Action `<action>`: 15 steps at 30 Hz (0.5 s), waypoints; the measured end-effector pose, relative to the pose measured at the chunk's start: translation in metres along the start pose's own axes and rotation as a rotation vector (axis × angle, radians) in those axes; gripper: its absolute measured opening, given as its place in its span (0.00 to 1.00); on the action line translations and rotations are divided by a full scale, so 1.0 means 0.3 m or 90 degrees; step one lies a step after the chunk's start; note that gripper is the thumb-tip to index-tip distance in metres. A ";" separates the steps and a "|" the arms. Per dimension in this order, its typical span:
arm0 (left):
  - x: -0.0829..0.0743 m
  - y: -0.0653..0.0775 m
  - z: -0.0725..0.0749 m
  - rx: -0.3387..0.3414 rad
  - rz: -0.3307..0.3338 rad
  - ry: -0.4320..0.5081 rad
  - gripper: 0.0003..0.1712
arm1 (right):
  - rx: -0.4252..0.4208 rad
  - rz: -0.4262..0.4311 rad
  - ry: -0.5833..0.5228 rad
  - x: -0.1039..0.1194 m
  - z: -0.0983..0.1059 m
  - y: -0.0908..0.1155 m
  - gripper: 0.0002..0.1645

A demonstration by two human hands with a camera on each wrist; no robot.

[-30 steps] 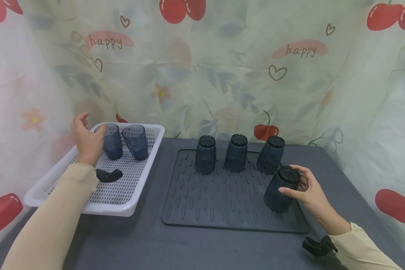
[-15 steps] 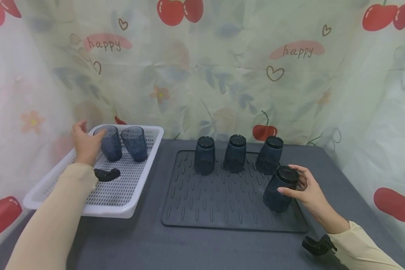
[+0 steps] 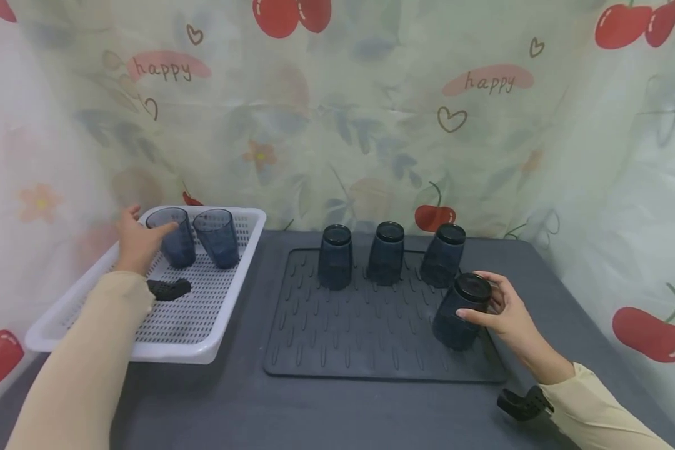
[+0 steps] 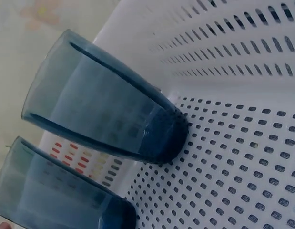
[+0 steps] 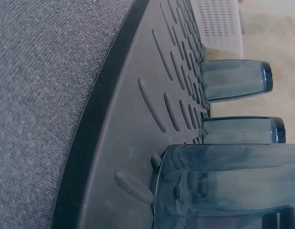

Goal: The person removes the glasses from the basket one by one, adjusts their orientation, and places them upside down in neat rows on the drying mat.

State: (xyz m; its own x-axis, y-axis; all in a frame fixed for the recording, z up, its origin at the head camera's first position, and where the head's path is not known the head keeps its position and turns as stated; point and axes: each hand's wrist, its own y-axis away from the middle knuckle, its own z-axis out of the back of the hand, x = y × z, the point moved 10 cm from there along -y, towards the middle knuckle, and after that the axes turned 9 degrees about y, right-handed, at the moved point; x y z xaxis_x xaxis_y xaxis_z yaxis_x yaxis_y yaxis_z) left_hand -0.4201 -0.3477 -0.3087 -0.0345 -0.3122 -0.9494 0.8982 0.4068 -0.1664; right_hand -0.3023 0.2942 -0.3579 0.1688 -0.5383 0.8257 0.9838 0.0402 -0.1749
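Observation:
My left hand (image 3: 136, 242) is at the left blue-tinted drinking glass (image 3: 179, 247), its thumb over the near side of the rim and its fingers spread to the left. In the left wrist view, fingertips show at the edge beside this glass (image 4: 66, 191); firm contact cannot be told. A second glass (image 3: 219, 240) leans beside it in the white plastic basket (image 3: 216, 340), mouth up. My right hand (image 3: 509, 319) holds an upside-down dark blue glass (image 3: 455, 322) between thumb and fingers. In the right wrist view, the rim of that glass (image 5: 223, 176) rests on the ribbed mat (image 5: 118, 143).
Three more upside-down glasses, left (image 3: 335, 259), middle (image 3: 385, 255) and right (image 3: 443, 256), stand along the back of the dark drying mat (image 3: 337, 356). A grey cloth (image 3: 326, 412) covers the table. Printed curtains (image 3: 315, 137) enclose the back and sides.
My left hand has lowered toward the left glass, its thumb now across the rim. The right hand keeps its hold on the upside-down glass. The head view has shifted slightly.

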 end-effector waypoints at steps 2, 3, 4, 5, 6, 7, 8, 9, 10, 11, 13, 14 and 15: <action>0.002 -0.002 -0.008 0.018 0.000 -0.007 0.51 | -0.002 0.002 -0.001 0.002 -0.001 -0.001 0.45; 0.004 -0.004 -0.013 0.028 0.001 -0.012 0.52 | -0.003 0.002 -0.002 0.002 -0.002 -0.001 0.45; 0.005 -0.005 -0.018 0.035 0.000 -0.018 0.52 | -0.003 0.003 -0.002 0.001 -0.001 -0.001 0.45; 0.007 -0.007 -0.023 0.043 -0.001 -0.023 0.52 | -0.004 0.003 0.000 0.001 -0.001 0.000 0.45; 0.009 -0.008 -0.028 0.048 -0.001 -0.027 0.52 | -0.004 0.002 0.001 0.000 0.000 0.000 0.45; 0.009 -0.009 -0.032 0.050 -0.003 -0.029 0.52 | -0.003 0.001 0.001 -0.001 0.000 0.000 0.45; 0.010 -0.011 -0.035 0.052 -0.005 -0.030 0.52 | -0.003 0.000 0.002 -0.001 0.001 0.000 0.45; 0.011 -0.012 -0.038 0.053 -0.006 -0.032 0.53 | -0.002 0.000 0.003 -0.002 0.001 0.000 0.45; 0.011 -0.012 -0.038 0.052 -0.008 -0.034 0.53 | -0.002 -0.001 0.003 -0.002 0.001 0.001 0.45; 0.013 -0.014 -0.039 0.052 -0.008 -0.035 0.53 | -0.002 -0.001 0.003 -0.002 0.001 0.001 0.45; 0.017 -0.015 -0.039 0.051 -0.010 -0.038 0.53 | -0.001 0.000 0.003 -0.001 0.000 0.001 0.45; 0.020 -0.017 -0.037 0.051 -0.010 -0.041 0.53 | -0.002 0.002 0.004 -0.001 0.000 0.000 0.45; 0.022 -0.018 -0.037 0.051 -0.010 -0.043 0.54 | -0.002 0.003 0.004 -0.001 -0.001 0.000 0.45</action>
State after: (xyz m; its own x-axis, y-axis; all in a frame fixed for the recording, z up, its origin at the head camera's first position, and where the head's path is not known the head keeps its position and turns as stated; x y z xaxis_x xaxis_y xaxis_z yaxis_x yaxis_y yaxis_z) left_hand -0.4300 -0.3425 -0.3169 -0.0219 -0.3768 -0.9260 0.9299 0.3324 -0.1573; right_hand -0.3023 0.2942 -0.3582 0.1730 -0.5434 0.8215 0.9827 0.0399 -0.1806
